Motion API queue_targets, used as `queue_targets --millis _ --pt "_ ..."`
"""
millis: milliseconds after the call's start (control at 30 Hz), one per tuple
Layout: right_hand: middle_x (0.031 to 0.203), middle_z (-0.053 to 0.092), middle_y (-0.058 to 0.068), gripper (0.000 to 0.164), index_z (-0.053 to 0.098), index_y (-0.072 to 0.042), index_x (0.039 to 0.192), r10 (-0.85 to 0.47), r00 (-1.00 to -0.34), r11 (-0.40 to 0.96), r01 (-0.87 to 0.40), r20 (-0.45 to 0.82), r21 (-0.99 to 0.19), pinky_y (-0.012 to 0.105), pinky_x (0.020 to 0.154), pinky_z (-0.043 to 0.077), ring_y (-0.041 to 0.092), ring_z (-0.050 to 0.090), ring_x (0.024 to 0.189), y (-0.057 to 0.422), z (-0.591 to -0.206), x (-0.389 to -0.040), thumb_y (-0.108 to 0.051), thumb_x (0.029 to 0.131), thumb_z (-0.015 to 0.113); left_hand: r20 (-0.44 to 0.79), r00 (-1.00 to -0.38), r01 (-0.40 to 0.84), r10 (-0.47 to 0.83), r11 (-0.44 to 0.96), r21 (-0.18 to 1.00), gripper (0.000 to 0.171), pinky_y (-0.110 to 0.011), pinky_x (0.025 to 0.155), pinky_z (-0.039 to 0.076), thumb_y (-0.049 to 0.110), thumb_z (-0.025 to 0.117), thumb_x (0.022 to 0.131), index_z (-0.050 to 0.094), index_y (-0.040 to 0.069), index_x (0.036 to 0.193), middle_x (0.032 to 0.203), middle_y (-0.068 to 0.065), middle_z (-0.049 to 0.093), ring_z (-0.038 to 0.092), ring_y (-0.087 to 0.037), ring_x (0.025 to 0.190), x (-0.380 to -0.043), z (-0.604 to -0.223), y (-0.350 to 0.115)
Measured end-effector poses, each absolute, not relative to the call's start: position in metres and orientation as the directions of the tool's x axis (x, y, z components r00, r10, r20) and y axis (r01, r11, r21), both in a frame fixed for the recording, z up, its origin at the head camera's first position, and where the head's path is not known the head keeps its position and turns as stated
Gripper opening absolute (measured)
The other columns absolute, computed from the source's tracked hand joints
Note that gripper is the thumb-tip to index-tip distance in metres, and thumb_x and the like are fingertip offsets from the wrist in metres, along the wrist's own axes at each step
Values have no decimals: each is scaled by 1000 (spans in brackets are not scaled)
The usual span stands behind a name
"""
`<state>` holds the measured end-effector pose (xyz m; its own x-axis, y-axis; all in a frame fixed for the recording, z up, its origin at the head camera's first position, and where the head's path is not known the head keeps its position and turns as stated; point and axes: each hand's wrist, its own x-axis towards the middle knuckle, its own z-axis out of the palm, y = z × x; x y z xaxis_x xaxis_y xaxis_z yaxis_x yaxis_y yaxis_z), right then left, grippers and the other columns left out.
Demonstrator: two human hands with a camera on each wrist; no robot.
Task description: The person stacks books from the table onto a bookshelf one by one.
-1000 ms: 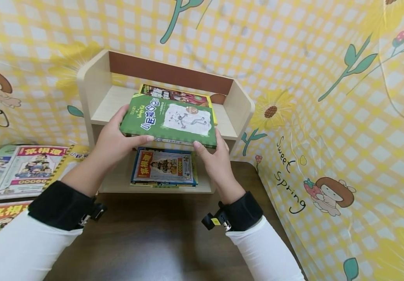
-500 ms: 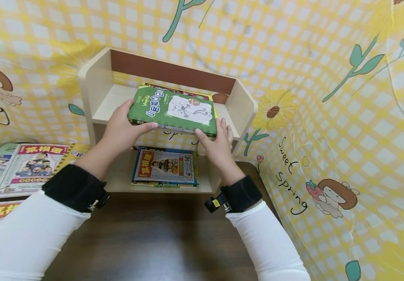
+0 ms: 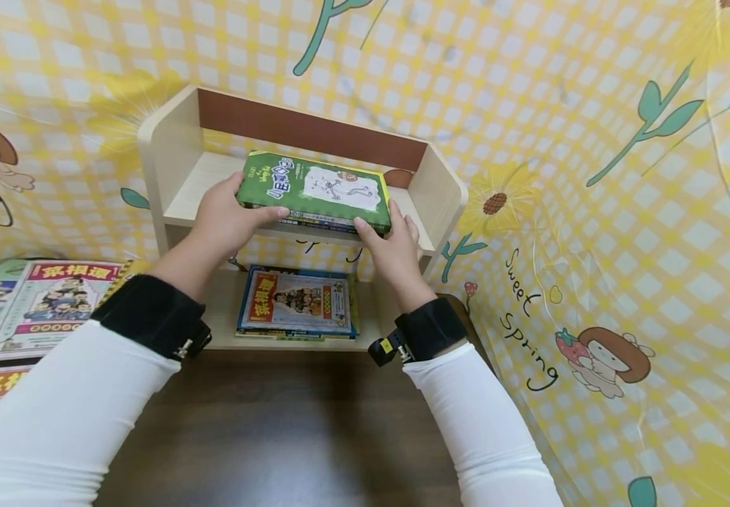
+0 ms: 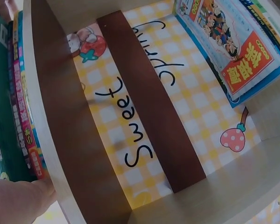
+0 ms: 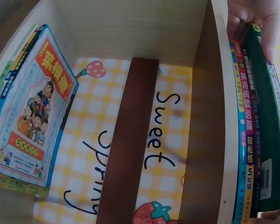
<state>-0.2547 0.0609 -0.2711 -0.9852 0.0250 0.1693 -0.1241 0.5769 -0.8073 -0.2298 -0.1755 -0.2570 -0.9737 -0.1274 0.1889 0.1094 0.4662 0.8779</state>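
Both hands hold a green paperback book point(image 3: 314, 186) by its two ends, cover up, at the upper shelf. My left hand point(image 3: 222, 211) grips the left end, thumb along the near edge. My right hand point(image 3: 393, 246) grips the right end, its thumb also at the near edge. Beneath the green book lies a stack of books point(image 5: 245, 140), their spines showing in the right wrist view. Part of the green book's underside, with a barcode, shows there too. Whether its whole underside touches the stack, I cannot tell.
A small wooden bookshelf point(image 3: 171, 165) stands against a yellow checked cloth point(image 3: 530, 141). Its lower shelf bears another stack of books point(image 3: 298, 303), a blue-edged one on top. More books point(image 3: 54, 303) lie at the left on the dark table point(image 3: 276, 422).
Both hands have moved the green book away from me and lowered it towards the stack on the upper shelf. It now covers nearly all of the book beneath.
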Motion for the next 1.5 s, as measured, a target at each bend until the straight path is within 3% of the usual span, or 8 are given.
queue_targets --millis 200,233,600,767,1067,1367,1500 --pt "156 29 6 73 28 -24 153 8 -979 605 -158 205 -780 54 115 -10 22 6 148 60 -271 -263 -52 92 57 146 -980 62 -135 490 869 92 -48 105 40 44 71 86 20 9 155 151 -20 34 42 -38 129 -238 -252 -177" --pt "156 31 6 73 29 -24 153 4 -978 605 -163 208 -779 54 115 -11 22 6 148 60 -271 -265 -52 92 57 146 -980 63 -134 487 871 92 -48 111 31 43 71 86 20 9 155 152 -20 33 33 -36 137 -239 -251 -177" --pt "156 30 6 72 29 -23 153 -28 -977 650 -178 210 -739 55 113 -15 22 5 148 59 -270 -273 -54 93 54 103 -985 22 -136 498 867 96 -48 115 25 44 69 87 11 10 156 158 -19 20 20 -35 144 -248 -247 -180" --pt "153 34 8 74 28 -24 153 -27 -982 646 -161 189 -746 54 114 -13 26 11 146 55 -269 -273 -55 92 55 102 -984 10 -149 518 855 93 -48 115 25 45 68 87 13 11 156 157 -18 24 23 -35 143 -247 -248 -183" --pt "151 38 5 71 31 -25 152 28 -971 678 -158 239 -718 54 115 -8 30 16 143 56 -270 -279 -54 92 55 125 -975 7 -181 543 840 94 -47 116 23 44 65 89 9 12 156 160 -14 18 18 -33 145 -250 -249 -172" --pt "154 34 3 70 29 -23 153 35 -964 681 -170 264 -712 55 115 -8 31 15 143 62 -272 -281 -53 94 53 226 -953 79 -203 554 829 79 -47 110 34 42 64 90 25 10 152 148 -14 40 36 -32 137 -248 -255 -158" --pt "154 35 4 70 29 -23 153 19 -963 676 -187 270 -713 54 115 -7 31 16 143 62 -273 -279 -51 94 53 268 -940 105 -214 565 819 80 -46 112 32 41 63 91 24 8 152 149 -16 37 35 -33 137 -244 -258 -156"
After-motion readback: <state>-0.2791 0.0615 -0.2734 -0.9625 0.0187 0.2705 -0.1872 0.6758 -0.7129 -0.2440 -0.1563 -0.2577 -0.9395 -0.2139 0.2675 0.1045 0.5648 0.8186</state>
